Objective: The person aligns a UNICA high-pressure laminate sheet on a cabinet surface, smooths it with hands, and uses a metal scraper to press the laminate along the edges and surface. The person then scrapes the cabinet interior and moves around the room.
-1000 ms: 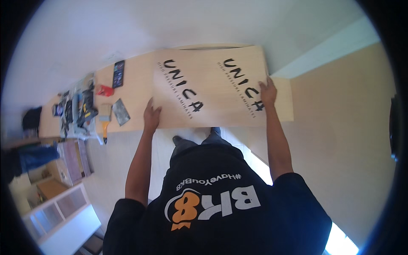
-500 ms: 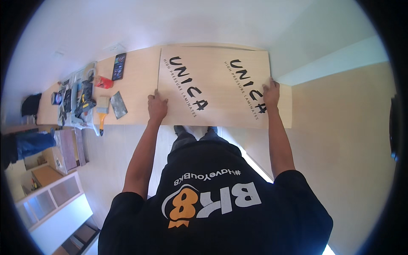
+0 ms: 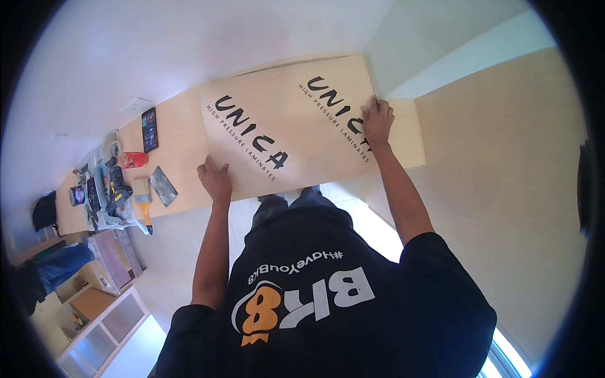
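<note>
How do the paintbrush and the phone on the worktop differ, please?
The paintbrush has pale bristles and a yellow-orange handle, while the phone is a flat dark rectangle. The paintbrush lies at the near edge of the worktop, its handle jutting past it; the phone lies farther back, near the wall. Both lie left of the large printed sheet.

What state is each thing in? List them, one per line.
Sheet: over the counter, printed side up.
Left hand: at sheet's left edge, grip unclear.
Right hand: at sheet's right edge, grip unclear.
Phone: flat, screen lit.
Paintbrush: lying, handle past counter's edge.
Grey plate: lying flat.
</note>
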Tool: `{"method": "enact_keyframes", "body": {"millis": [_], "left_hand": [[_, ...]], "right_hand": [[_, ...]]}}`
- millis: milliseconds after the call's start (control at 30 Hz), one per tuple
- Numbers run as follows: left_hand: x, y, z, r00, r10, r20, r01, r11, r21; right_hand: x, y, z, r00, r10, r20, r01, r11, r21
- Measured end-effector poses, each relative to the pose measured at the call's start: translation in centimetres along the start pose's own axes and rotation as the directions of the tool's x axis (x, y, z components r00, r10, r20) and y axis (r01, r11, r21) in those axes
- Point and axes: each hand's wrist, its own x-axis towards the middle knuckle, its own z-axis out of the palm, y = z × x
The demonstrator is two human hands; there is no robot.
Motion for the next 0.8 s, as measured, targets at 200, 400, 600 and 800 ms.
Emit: {"method": "enact_keyframes", "body": {"millis": [200, 400, 600, 800], "left_hand": [[0.3, 0.0, -0.2, 0.999, 0.022, -0.041, -0.020, 0.999, 0.045], [1.4, -0.9, -1.5, 0.988, -0.151, -0.012, 0.140, 0.941, -0.308], [1.8, -2.5, 0.3, 0.981, -0.189, -0.037, 0.151, 0.873, -0.463], [1.8, -1.7, 1.6, 0.982, -0.151, -0.110, 0.139, 0.984, -0.114]], "right_hand": [[-0.7, -0.4, -0.5, 0.997, -0.037, 0.069, 0.039, 0.999, -0.021], [-1.8, -0.8, -0.5, 0.997, -0.071, 0.023, 0.072, 0.997, -0.033], [-2.3, -0.7, -0.6, 0.994, -0.106, 0.036, 0.107, 0.994, -0.019], [0.2, -1.3, 0.7, 0.974, -0.221, 0.055, 0.217, 0.974, 0.062]]}}
